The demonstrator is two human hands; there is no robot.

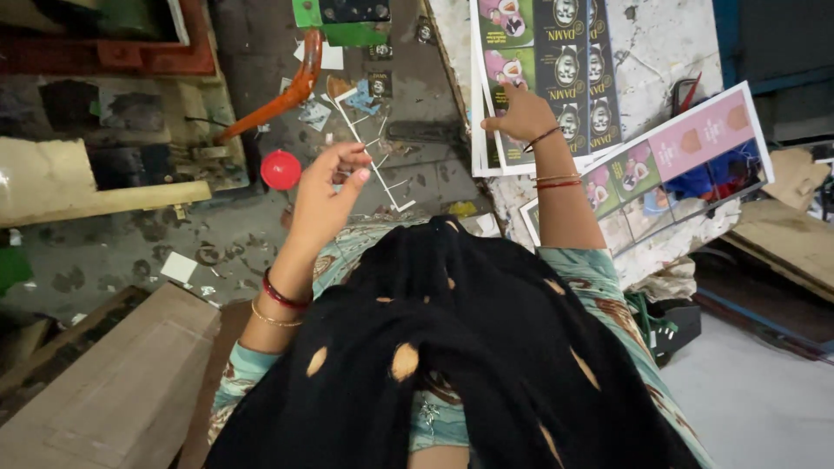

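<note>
Head view, looking straight down. Left hand point(326, 195) is raised over the floor, fingers curled loosely, thumb and fingertips pinching the near end of a thin white paper strip frame point(375, 152), a ladder-like offcut with short cross tabs. The strip runs up and away from the hand toward the top of the frame, hanging above the dirty concrete floor point(217, 243).

Right hand point(524, 115) rests palm-down on a stack of printed sheets point(556, 78) lying on a white, cracked tabletop point(660, 43). Fingers bent, thumb out to the left near the sheet edge; can't tell whether it's gripping a sheet or only pressing on it. Bangles on both wrists.

Another printed sheet point(686, 152), pink and green panels, lies just right of the forearm, overhanging the table edge.

Floor: red round cap point(281, 169) just left of the left hand, orange lever handle point(282, 95) above it, paper scraps scattered about. Wooden board point(122, 382) lower left. Black cloth point(469, 347) covers the person's front.
</note>
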